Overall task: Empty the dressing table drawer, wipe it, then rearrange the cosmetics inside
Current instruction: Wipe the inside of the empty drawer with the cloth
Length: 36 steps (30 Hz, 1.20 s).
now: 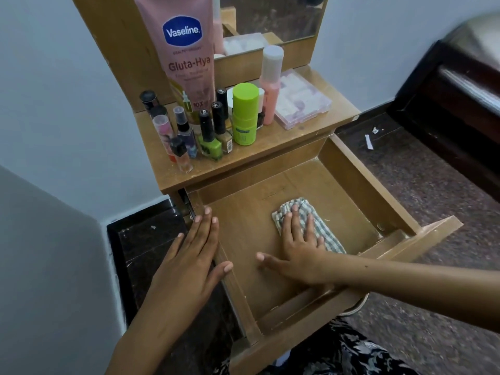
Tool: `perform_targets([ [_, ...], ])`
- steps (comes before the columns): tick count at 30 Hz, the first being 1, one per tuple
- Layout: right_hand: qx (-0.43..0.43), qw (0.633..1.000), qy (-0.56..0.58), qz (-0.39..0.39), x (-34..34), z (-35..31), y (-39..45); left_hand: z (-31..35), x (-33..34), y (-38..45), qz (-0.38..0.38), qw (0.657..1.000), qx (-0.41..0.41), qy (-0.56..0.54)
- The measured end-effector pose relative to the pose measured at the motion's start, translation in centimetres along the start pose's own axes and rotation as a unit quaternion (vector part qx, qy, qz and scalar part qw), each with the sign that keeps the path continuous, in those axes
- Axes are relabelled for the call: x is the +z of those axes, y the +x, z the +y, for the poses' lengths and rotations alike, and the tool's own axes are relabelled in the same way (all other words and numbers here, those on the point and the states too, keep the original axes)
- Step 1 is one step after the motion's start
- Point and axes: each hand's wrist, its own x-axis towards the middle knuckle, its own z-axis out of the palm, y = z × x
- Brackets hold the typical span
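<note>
Drawer: the wooden drawer (243, 239) stood pulled out in the lower centre of the frame; only a cloth and one hand lay inside it.
Cloth: one grey-and-white striped cloth (323, 231) lay flat on the drawer floor, right of centre, partly beneath the right hand.
Right hand: the right hand (300, 246) lay palm down with fingers straight and spread, pressing on the cloth; the thumb pointed toward the left of the frame and rested on bare wood.
Left hand: the left hand (193, 255) lay flat with fingers straight and close together against the drawer's left wall, the thumb hooked over its rim; it held nothing.
Hands counted: two, both flat, neither curled round anything.
Table top: the cosmetics stood on the dressing table top (297, 136), above the drawer, well apart from both hands.
Large tube: one pink Vaseline tube (182, 50) stood at the upper centre.
Green items: one lime-green cylindrical stick (244, 115) and one green nail polish bottle (209, 139).
Other bottles: one pink bottle with a white cap (270, 85); several small dark-capped bottles clustered to the left, too crowded to count exactly.
Box: one clear plastic box (303, 100) lay at the table top's right end.
Mirror: a mirror (270, 14) rose behind the table top at the upper edge.
Surroundings: speckled floor (419, 185) at right, pale wall (67, 104) at left.
Obstruction: the right forearm crossed the drawer's front edge.
</note>
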Motion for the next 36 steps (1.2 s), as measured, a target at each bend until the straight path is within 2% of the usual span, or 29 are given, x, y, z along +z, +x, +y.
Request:
perform_targets([
  [4, 0.013, 1.000, -0.009, -0.004, -1.6, 1.5, 0.2, 0.1, 0.0, 0.0, 0.000, 1.000, -0.003, -0.001],
  [8, 0.065, 0.997, 0.025, 0.015, -4.2, 3.6, 0.7, 0.1, 0.0, -0.1, 0.008, 1.000, -0.002, -0.004],
  [12, 0.074, 0.996, 0.050, 0.008, -4.7, 3.6, 0.4, 0.1, 0.0, -0.2, 0.015, 1.000, -0.003, -0.026],
  [16, 0.027, 0.998, 0.038, -0.035, -2.9, 0.8, -0.6, 0.1, -0.1, -0.1, 0.010, 1.000, -0.007, -0.012],
  [21, -0.003, 0.999, 0.020, -0.040, -2.7, 0.5, -0.6, 0.2, -0.2, -0.2, 0.002, 1.000, -0.006, -0.011],
  [29, 0.054, 0.996, 0.056, 0.047, -5.4, 4.4, 2.1, 0.2, 0.0, -0.3, 0.010, 1.000, -0.003, -0.013],
  [36, 0.026, 0.991, 0.068, 0.109, -6.3, 3.5, 4.6, 0.0, 0.1, -0.1, 0.012, 1.000, 0.001, -0.020],
])
